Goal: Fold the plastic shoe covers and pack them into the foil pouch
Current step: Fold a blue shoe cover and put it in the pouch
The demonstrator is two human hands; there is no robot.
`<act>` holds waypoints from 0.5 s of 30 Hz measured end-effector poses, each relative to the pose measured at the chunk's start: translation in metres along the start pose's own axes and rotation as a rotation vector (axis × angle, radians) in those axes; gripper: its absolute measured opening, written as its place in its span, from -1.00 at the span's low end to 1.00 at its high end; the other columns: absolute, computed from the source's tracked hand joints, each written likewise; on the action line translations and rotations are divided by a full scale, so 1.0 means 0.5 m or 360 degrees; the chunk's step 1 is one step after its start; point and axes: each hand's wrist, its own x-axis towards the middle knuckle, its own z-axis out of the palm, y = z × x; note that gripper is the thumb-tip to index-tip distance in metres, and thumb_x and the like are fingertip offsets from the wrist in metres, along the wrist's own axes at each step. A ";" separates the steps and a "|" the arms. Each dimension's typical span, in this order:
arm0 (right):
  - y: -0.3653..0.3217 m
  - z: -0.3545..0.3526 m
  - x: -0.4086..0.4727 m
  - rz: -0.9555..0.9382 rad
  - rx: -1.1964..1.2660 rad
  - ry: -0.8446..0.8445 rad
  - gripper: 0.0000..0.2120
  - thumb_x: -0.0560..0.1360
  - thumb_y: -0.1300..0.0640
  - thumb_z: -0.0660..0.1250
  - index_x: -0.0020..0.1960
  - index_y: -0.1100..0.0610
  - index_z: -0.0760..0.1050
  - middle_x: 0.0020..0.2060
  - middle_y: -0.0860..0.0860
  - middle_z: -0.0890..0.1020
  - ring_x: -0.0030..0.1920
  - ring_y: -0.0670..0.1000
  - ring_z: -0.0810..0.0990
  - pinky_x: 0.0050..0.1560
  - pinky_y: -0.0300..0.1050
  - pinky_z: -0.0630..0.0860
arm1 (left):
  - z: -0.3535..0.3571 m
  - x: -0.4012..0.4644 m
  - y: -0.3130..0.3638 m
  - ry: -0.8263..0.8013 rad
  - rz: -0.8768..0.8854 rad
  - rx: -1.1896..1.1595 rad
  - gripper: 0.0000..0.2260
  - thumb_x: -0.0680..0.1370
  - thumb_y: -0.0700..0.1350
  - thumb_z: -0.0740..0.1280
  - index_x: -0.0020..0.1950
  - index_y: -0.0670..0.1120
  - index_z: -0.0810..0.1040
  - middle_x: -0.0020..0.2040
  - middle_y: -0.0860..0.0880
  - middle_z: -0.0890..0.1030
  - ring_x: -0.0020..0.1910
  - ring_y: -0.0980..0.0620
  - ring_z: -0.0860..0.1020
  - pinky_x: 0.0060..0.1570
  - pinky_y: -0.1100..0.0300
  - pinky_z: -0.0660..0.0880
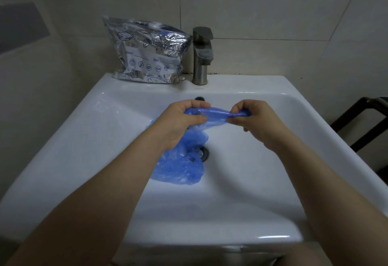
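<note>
Your left hand (184, 116) and your right hand (254, 116) each pinch one end of a blue plastic shoe cover (218, 114), which is drawn out into a loose band between them above the basin of the white sink (84, 131). Both hands are grasping it with curled fingers and thumb; neither is free. More blue shoe covers (180, 165) lie in a crumpled heap on the basin floor, beside and partly over the drain (204, 153), under your left wrist. The foil pouch (147, 53) stands upright on the back ledge of the sink, just left of the tap (201, 55), leaning toward the tiled wall; whether its mouth is open cannot be told from here. Expect the cover to be nearly weightless, limp and slick: it will hold no crease by itself and will likely spring open once you let go, so each fold probably needs pressing flat and pinning. The gathered, bunched ends you now hold look like the firmest places to grip; the thin middle film would likely stretch or tear if you pull hard. The glazed basin will likely let the film slide, and any wetness there could make it cling.
</note>
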 end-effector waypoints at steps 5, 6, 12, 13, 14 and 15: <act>0.003 0.000 -0.001 -0.0113 -0.0229 -0.0005 -0.86 0.45 0.22 0.38 -0.24 0.06 0.48 -0.37 0.02 0.50 -0.37 -0.01 0.40 -0.31 -0.18 0.37 | 0.000 0.002 -0.005 0.0189 0.0277 0.0716 -0.85 0.50 -0.30 0.34 -0.01 -0.08 0.60 -0.18 -0.01 0.53 -0.22 0.19 0.51 -0.25 0.45 0.38; 0.004 -0.002 -0.001 -0.0113 -0.0193 -0.0004 -0.85 0.45 0.22 0.38 -0.25 0.06 0.48 -0.38 0.01 0.50 -0.38 -0.03 0.40 -0.34 -0.22 0.36 | -0.003 0.004 -0.006 0.0211 0.0353 0.0843 -0.87 0.50 -0.28 0.35 -0.04 -0.07 0.60 -0.11 -0.03 0.50 -0.14 0.12 0.49 -0.18 0.43 0.36; 0.013 -0.027 0.004 0.0004 0.0282 -0.0073 -0.90 0.44 0.29 0.38 -0.23 0.14 0.55 -0.30 0.06 0.55 -0.27 -0.02 0.47 -0.22 -0.30 0.43 | -0.012 -0.008 0.007 -0.0027 0.0340 0.0701 -0.91 0.52 -0.26 0.33 -0.01 -0.16 0.59 -0.36 0.08 0.50 -0.47 0.30 0.41 -0.46 0.52 0.30; 0.012 -0.031 0.003 0.0029 0.0429 -0.0106 -0.88 0.44 0.31 0.36 -0.23 0.15 0.54 -0.29 0.05 0.55 -0.26 -0.02 0.49 -0.19 -0.29 0.47 | -0.012 -0.010 0.011 -0.0065 0.0344 0.0606 -0.90 0.52 -0.27 0.32 0.00 -0.14 0.59 -0.36 0.12 0.52 -0.45 0.31 0.43 -0.41 0.52 0.33; 0.011 -0.035 0.003 0.0061 0.0581 -0.0148 -0.87 0.45 0.33 0.34 -0.22 0.14 0.54 -0.29 0.03 0.56 -0.27 -0.05 0.52 -0.19 -0.30 0.50 | -0.013 -0.009 0.014 -0.0089 0.0375 0.0504 -0.87 0.52 -0.29 0.32 0.01 -0.11 0.58 -0.28 0.11 0.56 -0.36 0.32 0.47 -0.29 0.52 0.38; 0.009 -0.040 0.003 0.0091 0.0729 -0.0189 -0.86 0.46 0.34 0.32 -0.20 0.13 0.54 -0.30 0.01 0.57 -0.29 -0.07 0.53 -0.19 -0.29 0.52 | -0.014 -0.006 0.014 -0.0100 0.0403 0.0397 -0.83 0.52 -0.30 0.31 0.01 -0.07 0.57 -0.16 0.08 0.60 -0.24 0.30 0.52 -0.16 0.48 0.43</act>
